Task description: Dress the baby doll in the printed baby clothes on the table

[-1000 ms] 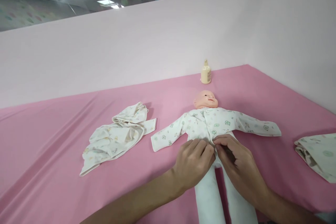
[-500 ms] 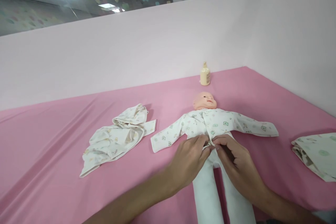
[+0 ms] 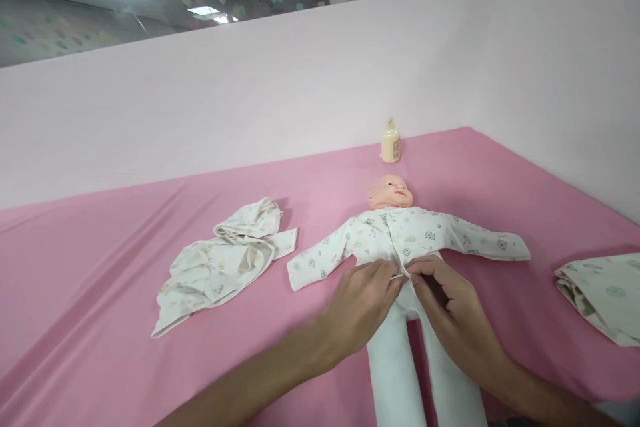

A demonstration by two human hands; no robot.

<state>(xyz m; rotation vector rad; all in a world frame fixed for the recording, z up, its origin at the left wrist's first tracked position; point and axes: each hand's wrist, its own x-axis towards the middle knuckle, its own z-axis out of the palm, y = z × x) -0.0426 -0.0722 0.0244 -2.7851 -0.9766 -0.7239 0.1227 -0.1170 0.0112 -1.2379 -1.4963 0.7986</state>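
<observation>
A baby doll [image 3: 391,191] lies on its back on the pink sheet [image 3: 100,260], wearing a white printed shirt [image 3: 410,233] with its sleeves spread wide. Its plain white cloth legs [image 3: 395,360] point toward me. My left hand [image 3: 363,303] and my right hand [image 3: 447,307] meet at the shirt's bottom hem in the middle, fingers pinched on the two front edges of the fabric. The fingertips touch each other there and cover the hem's closure.
A crumpled printed garment [image 3: 223,260] lies left of the doll. Another folded printed cloth [image 3: 597,293] rests at the right edge. A small cream bottle [image 3: 391,144] stands by the pale pink wall [image 3: 300,93] behind the doll's head.
The view shifted slightly early on; since then both hands have stayed at the shirt hem with only small finger movements.
</observation>
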